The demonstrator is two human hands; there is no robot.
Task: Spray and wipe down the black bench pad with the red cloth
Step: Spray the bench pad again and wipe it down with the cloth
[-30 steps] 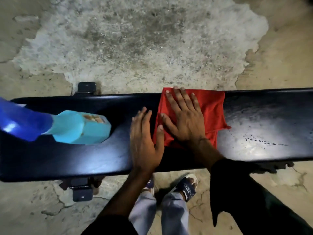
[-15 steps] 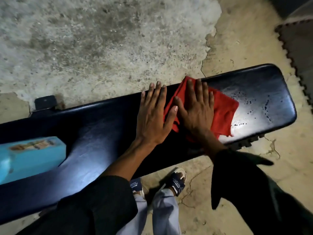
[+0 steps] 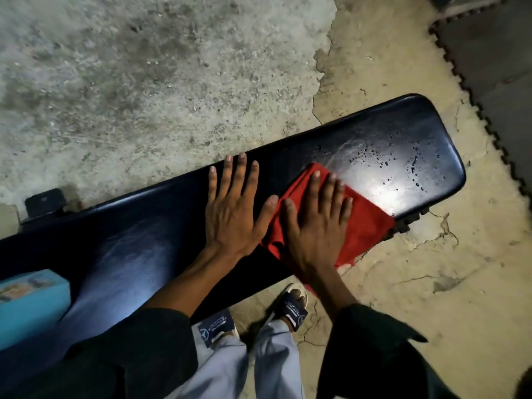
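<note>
Two hands down on the bench pad [image 3: 149, 243], mid-wipe.

Head view: my right hand [image 3: 316, 226] lies flat with fingers straight and slightly spread, pressing the red cloth [image 3: 365, 226] onto the pad just right of frame centre; it grips nothing. My left hand [image 3: 233, 208] is flat too, fingers splayed on bare pad, thumb touching the cloth edge, bracing only. Droplets [image 3: 414, 165] sit on the pad's far end, upper right, just beyond the cloth. Blue box [image 3: 31, 306] rests on the pad, lower left. I judge the step needs even palm pressure and overlapping passes out to that rounded end, with cloth kept flat; its lower corner already hangs off the near edge.
</note>
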